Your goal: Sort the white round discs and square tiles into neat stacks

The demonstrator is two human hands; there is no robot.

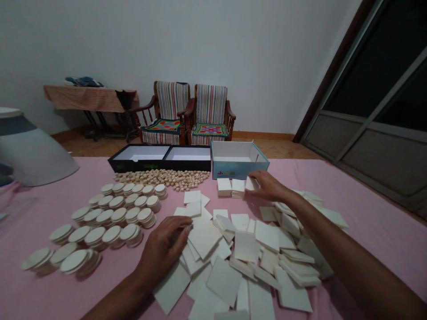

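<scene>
The gripped stack point(251, 183) of white squares stands just in front of the blue box point(240, 169), near its right front corner. The right hand point(268, 186) is closed on this stack; its fingers partly cover it, and the number of squares cannot be determined. Two square stacks point(224, 187) stand directly in front of the box, left of the gripped one. The loose squares point(247, 245) form an overlapping heap farther in front of the box; the right forearm conceals part of it, and the bottom edge crops its nearest pieces. The left hand point(160, 243) rests at the heap's left side, thumb and forefinger close together; whether they pinch a piece cannot be determined. Small wooden pieces point(170, 178) lie left of the box, before the black tray point(143, 166). Disc stacks point(105, 217) stand forward and left of the box. Far left of it, a grey-white conical object point(33, 151) is cut off by the frame. The box's front lettering is too blurred to read.
</scene>
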